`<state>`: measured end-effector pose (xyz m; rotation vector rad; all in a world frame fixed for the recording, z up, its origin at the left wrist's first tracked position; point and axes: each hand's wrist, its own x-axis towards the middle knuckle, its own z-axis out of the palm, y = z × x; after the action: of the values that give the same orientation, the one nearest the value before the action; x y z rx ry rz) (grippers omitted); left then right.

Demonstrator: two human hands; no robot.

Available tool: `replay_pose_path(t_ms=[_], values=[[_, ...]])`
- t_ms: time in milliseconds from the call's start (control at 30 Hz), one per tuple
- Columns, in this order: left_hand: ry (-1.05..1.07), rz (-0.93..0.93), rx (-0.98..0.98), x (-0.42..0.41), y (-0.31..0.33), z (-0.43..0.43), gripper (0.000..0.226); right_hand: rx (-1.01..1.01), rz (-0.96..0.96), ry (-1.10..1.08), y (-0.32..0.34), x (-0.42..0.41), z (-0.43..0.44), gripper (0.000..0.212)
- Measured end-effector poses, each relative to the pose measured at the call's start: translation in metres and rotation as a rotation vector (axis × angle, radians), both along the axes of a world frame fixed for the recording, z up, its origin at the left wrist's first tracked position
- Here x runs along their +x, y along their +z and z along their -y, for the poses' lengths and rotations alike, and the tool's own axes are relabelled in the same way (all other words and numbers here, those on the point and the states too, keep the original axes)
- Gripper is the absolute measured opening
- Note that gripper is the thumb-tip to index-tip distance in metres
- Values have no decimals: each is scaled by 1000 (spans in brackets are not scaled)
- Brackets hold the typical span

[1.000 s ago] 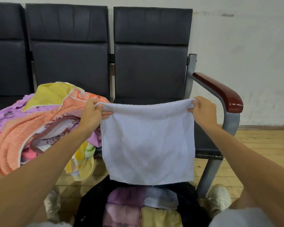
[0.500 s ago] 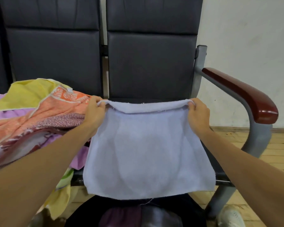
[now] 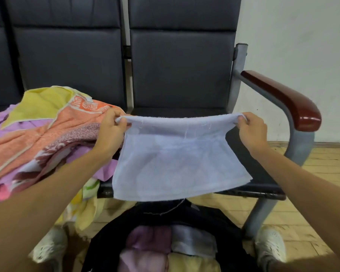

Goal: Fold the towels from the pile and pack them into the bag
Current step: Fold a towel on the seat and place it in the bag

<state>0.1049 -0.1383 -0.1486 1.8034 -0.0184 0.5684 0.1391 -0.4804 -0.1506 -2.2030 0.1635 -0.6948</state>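
A pale blue towel (image 3: 175, 163) is stretched between my hands over the right-hand seat. My left hand (image 3: 111, 132) pinches its top left corner and my right hand (image 3: 252, 132) pinches its top right corner. The towel's lower edge hangs past the seat's front edge. A pile of towels (image 3: 39, 138) in orange, yellow, purple and maroon covers the seat to the left. Below, between my feet, a black bag (image 3: 214, 218) stands open with folded purple, white, pink and yellow towels (image 3: 171, 250) inside.
A row of dark padded seats (image 3: 181, 71) faces me, with a grey metal frame and a red-brown armrest (image 3: 287, 101) on the right. My white shoes (image 3: 271, 246) stand on the wooden floor either side of the bag. A white wall is behind.
The towel hung straight down from my hands; it has swung forward over the seat. The camera has tipped down, so the bag's contents show again.
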Motion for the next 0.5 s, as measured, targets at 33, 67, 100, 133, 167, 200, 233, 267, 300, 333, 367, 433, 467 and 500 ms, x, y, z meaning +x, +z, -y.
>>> replay_pose_path(t_ms=[33,67,100,133,167,200,233,267,300,333,367,433,467,500], values=[[-32,-10,40,-11,1,-3,8,-34,-7,20,3,-13,4,30],[-66,-24,75,-23,1,-6,7,-72,-13,41,6,-26,9,29],[-106,-31,101,-34,2,-9,8,-108,-17,64,9,-38,13,28],[-154,-29,110,-45,2,-13,11,-143,-24,91,12,-49,17,27],[-201,-30,97,-54,1,-18,17,-177,-33,118,13,-59,20,26],[-243,-42,73,-63,-1,-22,21,-208,-44,148,13,-68,22,26],[-282,-62,55,-73,-3,-25,24,-229,-52,174,12,-76,24,25],[-308,-82,62,-82,-6,-28,24,-241,-60,197,10,-84,26,23],[-329,-100,78,-90,-10,-31,24,-262,-70,223,8,-91,28,22],[-349,-126,114,-95,-14,-34,23,-303,-84,257,5,-96,31,21],[-391,-170,156,-100,-17,-36,21,-357,-114,299,3,-99,33,21],[-506,-301,282,-101,-23,-42,9,-441,-253,380,-2,-101,38,29],[-549,-370,336,-99,-25,-45,8,-472,-341,413,-4,-101,39,34],[-573,-423,384,-98,-26,-49,16,-505,-418,438,-5,-100,38,37]])
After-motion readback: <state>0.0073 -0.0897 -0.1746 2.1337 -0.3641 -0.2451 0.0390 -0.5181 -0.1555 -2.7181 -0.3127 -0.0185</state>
